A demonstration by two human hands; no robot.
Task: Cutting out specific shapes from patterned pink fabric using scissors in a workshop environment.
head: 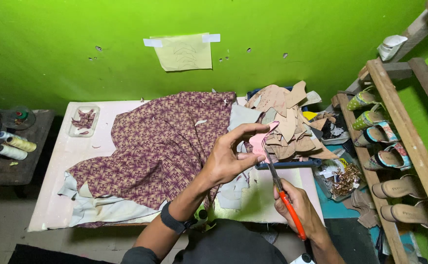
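Small pink cut piece [259,141] held upright above the surface, with orange-handled scissors [283,195] cutting its lower edge.

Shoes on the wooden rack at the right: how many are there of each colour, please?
Patterned green and teal shoes: 4
Plain tan shoes: 2
Total: 6
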